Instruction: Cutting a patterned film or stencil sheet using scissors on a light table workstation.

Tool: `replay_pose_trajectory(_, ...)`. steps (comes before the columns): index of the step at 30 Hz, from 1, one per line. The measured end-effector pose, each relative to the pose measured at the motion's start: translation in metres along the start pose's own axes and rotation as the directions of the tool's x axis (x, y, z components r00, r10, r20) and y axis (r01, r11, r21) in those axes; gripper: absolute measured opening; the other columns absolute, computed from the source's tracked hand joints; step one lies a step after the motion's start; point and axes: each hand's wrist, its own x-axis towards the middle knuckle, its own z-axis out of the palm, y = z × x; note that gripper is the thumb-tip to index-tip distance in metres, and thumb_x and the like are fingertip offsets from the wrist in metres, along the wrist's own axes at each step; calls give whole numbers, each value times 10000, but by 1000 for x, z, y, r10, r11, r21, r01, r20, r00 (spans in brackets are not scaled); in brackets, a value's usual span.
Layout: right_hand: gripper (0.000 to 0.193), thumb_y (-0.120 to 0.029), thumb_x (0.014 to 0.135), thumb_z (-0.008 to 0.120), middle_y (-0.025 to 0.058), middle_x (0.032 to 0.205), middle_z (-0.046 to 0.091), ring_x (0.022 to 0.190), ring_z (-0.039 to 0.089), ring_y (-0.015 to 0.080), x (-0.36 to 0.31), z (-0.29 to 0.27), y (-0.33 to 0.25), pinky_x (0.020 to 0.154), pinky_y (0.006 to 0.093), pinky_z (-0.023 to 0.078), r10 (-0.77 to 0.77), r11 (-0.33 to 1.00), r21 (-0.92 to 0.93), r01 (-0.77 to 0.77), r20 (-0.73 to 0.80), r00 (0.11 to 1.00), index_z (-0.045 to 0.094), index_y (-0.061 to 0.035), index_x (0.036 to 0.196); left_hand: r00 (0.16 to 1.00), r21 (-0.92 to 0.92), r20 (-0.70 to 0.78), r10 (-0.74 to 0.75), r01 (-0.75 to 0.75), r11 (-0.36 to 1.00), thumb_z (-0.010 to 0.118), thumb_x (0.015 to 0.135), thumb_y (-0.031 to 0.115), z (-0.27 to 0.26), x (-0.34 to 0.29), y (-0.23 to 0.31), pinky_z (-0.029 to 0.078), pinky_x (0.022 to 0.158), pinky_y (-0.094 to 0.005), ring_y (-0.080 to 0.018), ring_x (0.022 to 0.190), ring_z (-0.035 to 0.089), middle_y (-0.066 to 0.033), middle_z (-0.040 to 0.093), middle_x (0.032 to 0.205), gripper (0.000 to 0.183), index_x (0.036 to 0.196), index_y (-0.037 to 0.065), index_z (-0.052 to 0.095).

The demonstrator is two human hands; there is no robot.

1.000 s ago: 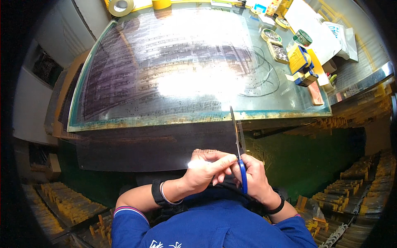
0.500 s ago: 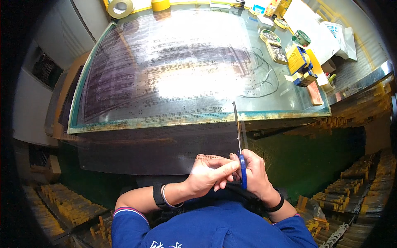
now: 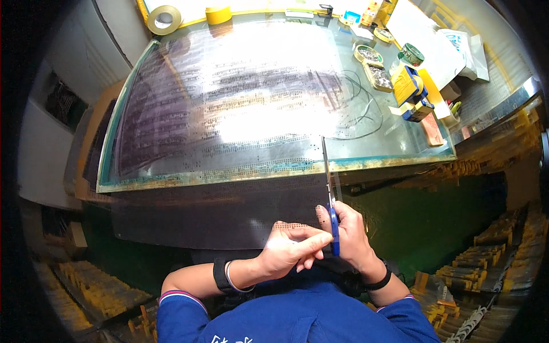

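Observation:
A large sheet of dark see-through film (image 3: 177, 220), printed with rows of small black marks, lies over a glass-topped table and hangs past its near edge toward me. My left hand (image 3: 289, 247) pinches the film's near right corner between thumb and fingers. Long scissors (image 3: 335, 231) with a blue handle are gripped in my right hand (image 3: 353, 240). Their blades point away from me along the film's right edge, with the tip over the table edge. Whether the blades are apart is hard to make out. Both hands are close together, in front of my body.
The glass table (image 3: 394, 143) has a green-edged front rim. On it stand a tape roll (image 3: 164, 20), a yellow roll (image 3: 218, 15), round tins (image 3: 369, 55), a green-lidded jar (image 3: 410, 54) and a yellow-and-blue tape dispenser (image 3: 409, 86). Yellow-edged racks (image 3: 483, 251) flank me.
My right hand and the scissors have shifted slightly forward, while my left hand has come a little nearer me with the film corner. The whole view has also shifted slightly.

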Motion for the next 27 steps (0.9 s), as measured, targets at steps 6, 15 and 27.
replay_pose_trajectory(6, 317, -234, 817, 600, 146, 581, 463, 499, 442, 227, 0, 2, -2, 483, 344, 365, -17, 1000, -20, 16, -30, 999, 483, 2, 640, 1000, 7, -1, 7, -7, 1000, 627, 822, 210, 2, -2, 3, 369, 350, -164, -54, 444, 518, -34, 598, 637, 211, 899, 13, 630)
replay_pose_trajectory(15, 339, -237, 822, 593, 165, 588, 469, 498, 454, 273, 0, 6, 0, 481, 364, 366, -24, 999, -46, 22, -63, 998, 465, 1, 618, 999, -13, 44, 1, -1, 1000, 621, 830, 218, 1, -3, 3, 373, 368, -161, -52, 458, 518, -34, 593, 646, 247, 945, -1, 625)
replay_pose_trajectory(27, 323, -172, 798, 624, 184, 580, 458, 502, 445, 332, 0, 14, 6, 471, 385, 360, -132, 990, -72, 123, -142, 981, 432, 1, 604, 994, -10, 67, 87, -86, 996, 593, 847, 204, 4, -1, 0, 366, 343, -167, -58, 440, 518, -47, 602, 645, 212, 922, 10, 633)
